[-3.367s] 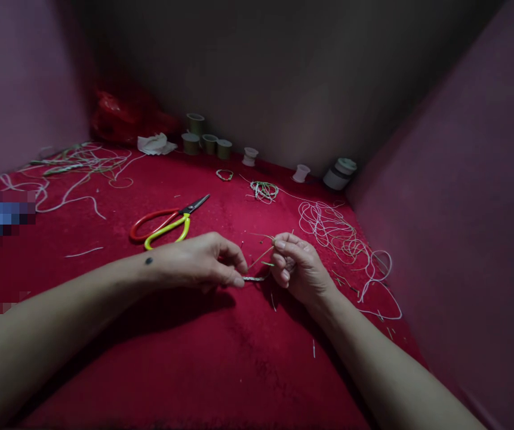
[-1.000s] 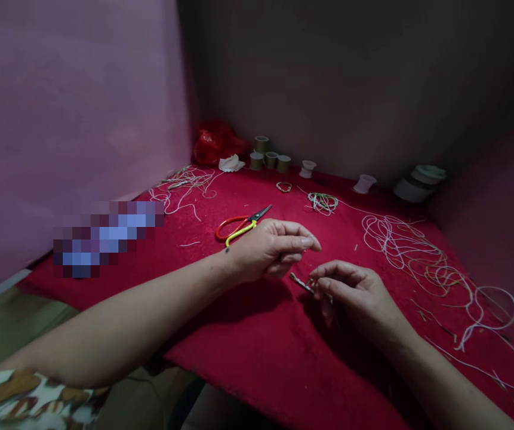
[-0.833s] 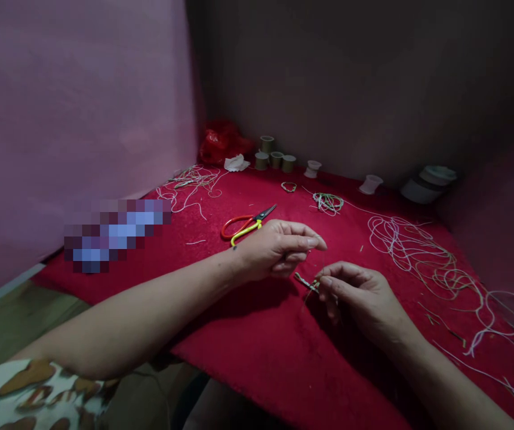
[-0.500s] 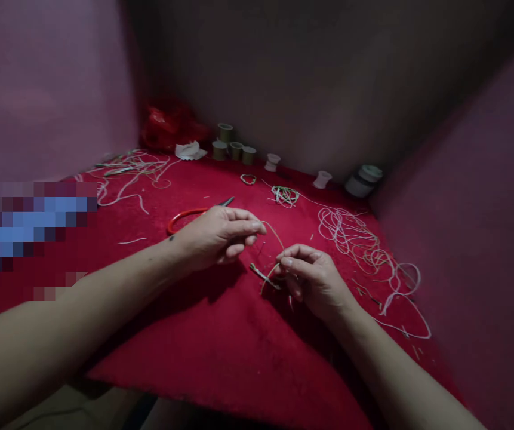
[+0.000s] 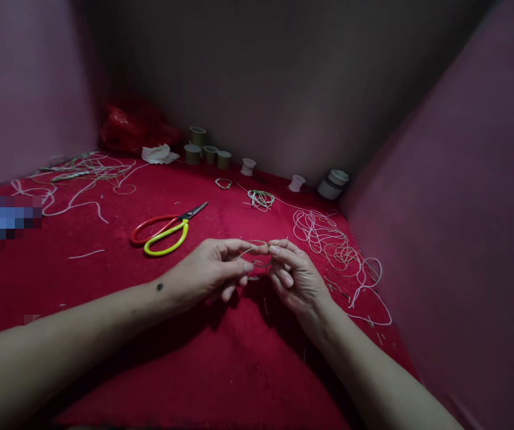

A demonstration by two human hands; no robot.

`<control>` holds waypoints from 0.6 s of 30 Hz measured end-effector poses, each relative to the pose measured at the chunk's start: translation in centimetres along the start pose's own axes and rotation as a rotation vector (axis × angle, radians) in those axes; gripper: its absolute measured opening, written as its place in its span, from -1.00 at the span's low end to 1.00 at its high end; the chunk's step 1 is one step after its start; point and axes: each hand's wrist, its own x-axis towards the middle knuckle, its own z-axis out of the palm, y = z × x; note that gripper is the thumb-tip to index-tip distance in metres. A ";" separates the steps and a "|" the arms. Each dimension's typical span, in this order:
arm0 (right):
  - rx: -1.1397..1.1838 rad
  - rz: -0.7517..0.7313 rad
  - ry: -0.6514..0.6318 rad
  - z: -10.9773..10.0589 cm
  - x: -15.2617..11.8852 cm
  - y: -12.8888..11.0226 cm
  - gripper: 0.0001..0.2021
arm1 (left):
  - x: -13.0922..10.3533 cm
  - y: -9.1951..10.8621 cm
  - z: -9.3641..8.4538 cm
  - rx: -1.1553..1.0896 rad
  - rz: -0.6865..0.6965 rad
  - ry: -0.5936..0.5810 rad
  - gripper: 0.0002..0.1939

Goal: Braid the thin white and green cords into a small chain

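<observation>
Two-handed, pinching thin cord (image 5: pixel 248 250) with right hand (image 5: pixel 298 273), holding left hand (image 5: pixel 207 270) against its loop, hiding whether gripping too; suspending cord between both above red cloth (image 5: pixel 221 370), possibly risking a slack, slipping loop by loosening that pinch early.

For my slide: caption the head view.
Thin cord between left hand and right hand over red cloth, scissors lying nearby.

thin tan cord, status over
Right hand pinching thin tan cord; left hand at it, grip unclear. Red-and-yellow-handled metal scissors nearby, touching neither hand.
</observation>
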 end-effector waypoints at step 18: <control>-0.002 0.069 -0.095 -0.3 0.3 0.2 -0.74 | 0.1 -1.5 1.5 0.155 -0.098 -0.241 -0.66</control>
